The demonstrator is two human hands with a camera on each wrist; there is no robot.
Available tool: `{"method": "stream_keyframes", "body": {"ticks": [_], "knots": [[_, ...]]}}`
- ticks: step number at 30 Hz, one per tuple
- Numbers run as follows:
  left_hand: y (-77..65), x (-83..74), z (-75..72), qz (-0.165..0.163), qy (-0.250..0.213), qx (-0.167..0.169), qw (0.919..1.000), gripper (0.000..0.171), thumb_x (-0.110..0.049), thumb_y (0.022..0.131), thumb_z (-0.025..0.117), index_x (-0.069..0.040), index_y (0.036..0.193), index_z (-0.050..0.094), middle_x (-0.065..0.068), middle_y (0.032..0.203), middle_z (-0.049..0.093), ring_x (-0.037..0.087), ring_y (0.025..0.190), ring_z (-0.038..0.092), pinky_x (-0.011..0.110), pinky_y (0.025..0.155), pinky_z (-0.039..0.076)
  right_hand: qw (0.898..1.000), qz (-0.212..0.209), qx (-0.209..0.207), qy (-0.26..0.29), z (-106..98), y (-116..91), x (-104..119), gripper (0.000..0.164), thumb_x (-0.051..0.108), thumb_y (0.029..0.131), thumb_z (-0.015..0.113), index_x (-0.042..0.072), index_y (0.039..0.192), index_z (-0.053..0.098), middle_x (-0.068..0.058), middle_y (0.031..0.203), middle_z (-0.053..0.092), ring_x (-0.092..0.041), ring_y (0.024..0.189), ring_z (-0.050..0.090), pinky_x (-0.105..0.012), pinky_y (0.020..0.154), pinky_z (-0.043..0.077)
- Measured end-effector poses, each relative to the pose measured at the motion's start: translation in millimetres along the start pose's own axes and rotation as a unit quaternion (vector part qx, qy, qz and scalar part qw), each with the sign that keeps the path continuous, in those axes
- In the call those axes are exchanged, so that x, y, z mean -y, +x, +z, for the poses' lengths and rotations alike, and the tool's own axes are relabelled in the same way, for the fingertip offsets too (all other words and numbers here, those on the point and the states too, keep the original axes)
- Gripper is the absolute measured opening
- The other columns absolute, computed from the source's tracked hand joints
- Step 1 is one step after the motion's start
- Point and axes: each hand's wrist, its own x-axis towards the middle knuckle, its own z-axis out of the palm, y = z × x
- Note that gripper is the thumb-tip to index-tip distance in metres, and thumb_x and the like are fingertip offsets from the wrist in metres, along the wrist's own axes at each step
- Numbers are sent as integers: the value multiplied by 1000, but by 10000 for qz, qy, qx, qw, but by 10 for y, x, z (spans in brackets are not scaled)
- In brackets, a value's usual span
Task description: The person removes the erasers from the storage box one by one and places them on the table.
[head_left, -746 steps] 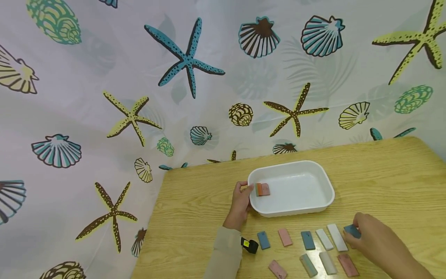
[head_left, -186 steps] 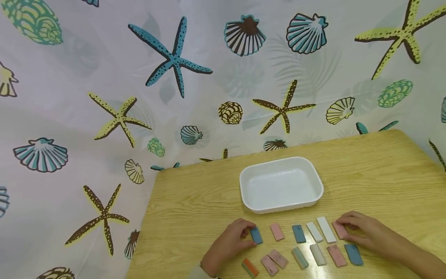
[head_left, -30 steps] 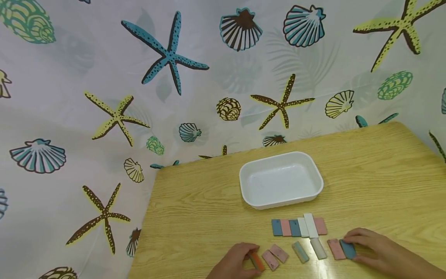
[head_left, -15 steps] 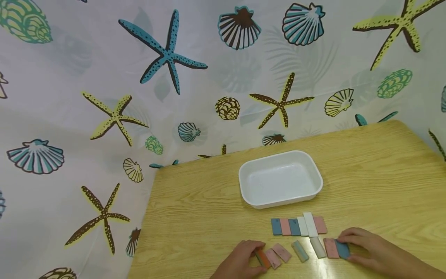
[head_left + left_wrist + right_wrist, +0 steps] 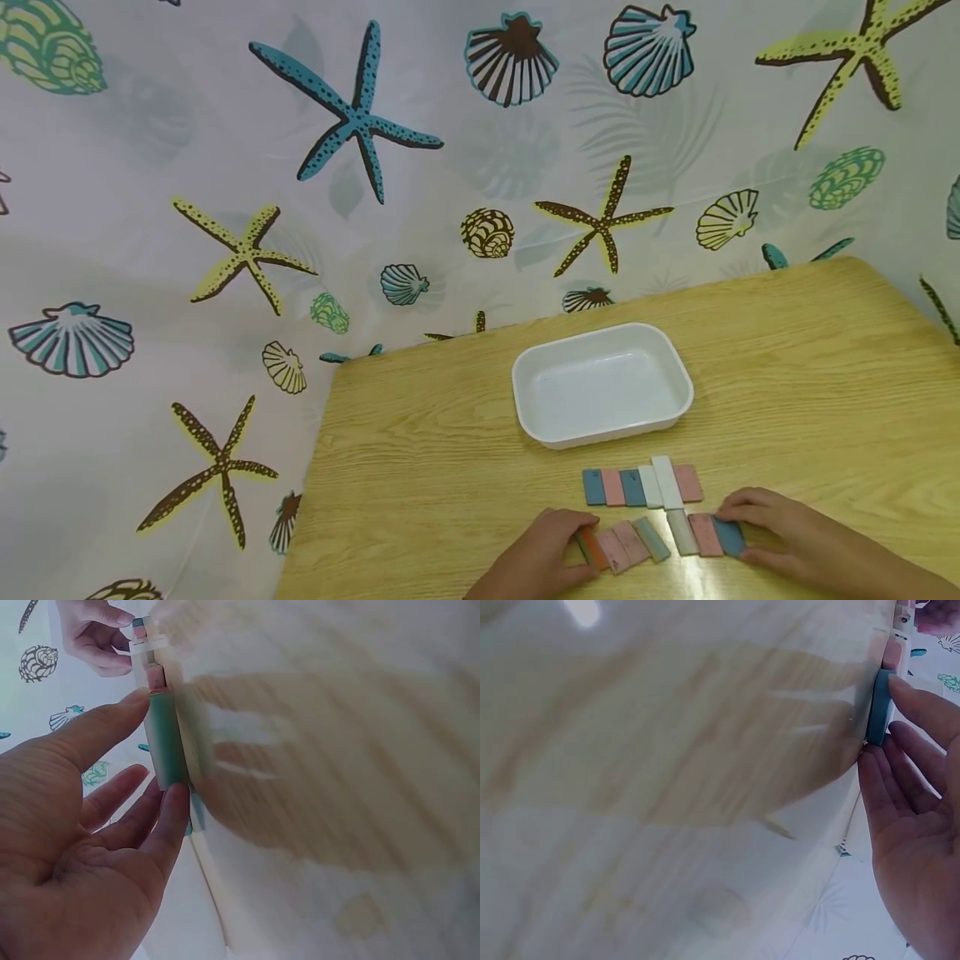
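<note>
My left hand (image 5: 540,554) pinches the ends of an orange-and-green eraser (image 5: 592,547), whose green side (image 5: 166,739) faces the left wrist camera. Against it lie two pink erasers (image 5: 632,542) and a slim greenish one (image 5: 652,539), leaning as a group. On the right, the thumb and fingers of my right hand (image 5: 783,533) grip a blue eraser (image 5: 728,536) by its ends; the right wrist view shows this blue eraser (image 5: 880,709) on edge. Beside it are a pink eraser (image 5: 706,535) and a greyish-white one (image 5: 682,532). A narrow wedge-shaped gap separates the two groups.
Just behind, a row of erasers sits side by side: blue (image 5: 593,487), pink, blue, white, a longer white (image 5: 667,482) and pink. Farther back stands a white plastic tub (image 5: 602,429) on the wooden table (image 5: 420,450). A shell-patterned curtain (image 5: 420,75) hangs behind.
My left hand has slid the orange-and-green eraser rightward, pushing both pink erasers against the greenish one. My right hand has pushed the blue and pink erasers leftward, up to the greyish-white one.
</note>
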Motion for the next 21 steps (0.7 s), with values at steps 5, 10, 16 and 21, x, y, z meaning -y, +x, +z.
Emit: {"method": "stream_keyframes", "body": {"ticks": [5,10,16,21], "knots": [[26,-73,3,147,211,-163,9995,51,-38,84,67,-17,128,53,-15,119,55,2,106,48,20,87,42,9999,13,-55,-138,7,17,32,40,21,75,77,11,112,63,5,113,55,-6,100,54,-3,85,32],[45,-93,5,225,253,-286,9990,51,-38,85,67,-17,128,53,-14,118,55,1,106,48,19,88,41,9996,1,-145,-222,12,22,52,41,21,73,79,12,110,64,7,112,55,-4,99,53,-2,87,30],[98,-108,-27,248,156,-243,9993,49,-35,85,68,-18,128,53,-13,117,55,0,105,48,19,87,41,9997,-74,-140,-178,9,42,44,42,19,72,80,12,111,64,7,113,54,-6,99,53,-2,87,30],[115,-128,-57,138,31,-196,9997,48,-33,85,68,-18,127,52,-13,118,53,0,108,47,20,88,41,9997,-136,-146,-164,21,47,24,42,19,72,80,11,110,64,6,111,54,-7,98,53,-2,87,29]]}}
